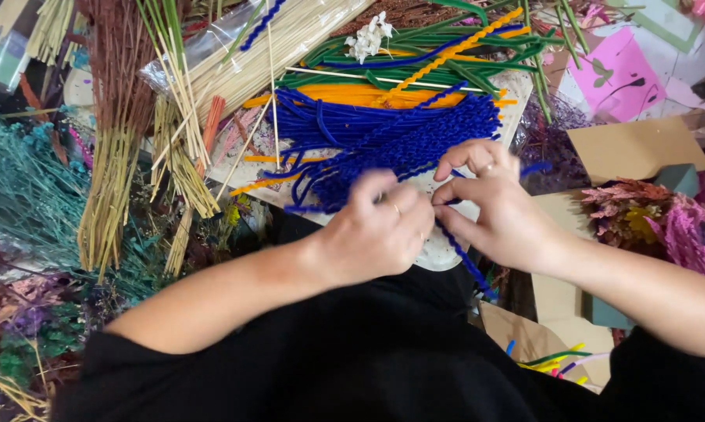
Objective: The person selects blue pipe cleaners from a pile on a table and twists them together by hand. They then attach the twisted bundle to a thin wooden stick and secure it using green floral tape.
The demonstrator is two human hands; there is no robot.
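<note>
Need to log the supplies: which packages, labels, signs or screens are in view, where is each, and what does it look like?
Clear plastic bag: top centre-left, long, holding pale sticks.
Brown card sheet: upper right, flat, plain.
Pink paper sheet: top right, square, with a dark and green motif.
Card box: right, beside the right hand, tan.
No labels, signs or screens show clearly.

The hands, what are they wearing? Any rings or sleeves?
The left hand wears a thin ring, and so does the right hand. Both forearms are bare. Black sleeves start high up, near the bottom edge of the picture. No gloves, watches or bracelets show.
</note>
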